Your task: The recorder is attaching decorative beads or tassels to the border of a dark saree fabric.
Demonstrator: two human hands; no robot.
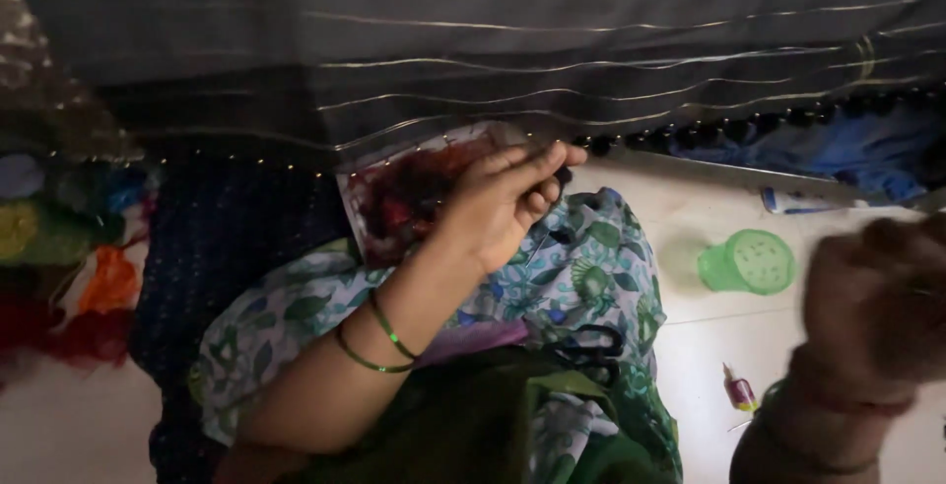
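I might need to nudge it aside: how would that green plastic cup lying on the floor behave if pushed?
The green plastic cup looks thin and empty, so probably light and easily sent sliding on the smooth pale floor. It appears to lie tipped over; being round, it may roll in an arc rather than stay put.

Open white floor (719,331) is found at the right, broken only by a green perforated cup (749,261) and a small bottle (739,391) lying near it. Passage upward is closed off by the dark striped fabric (591,40) with its beaded edge. The left side is blocked by heaped coloured yarn (59,247), and the middle is filled by floral cloth (581,277).
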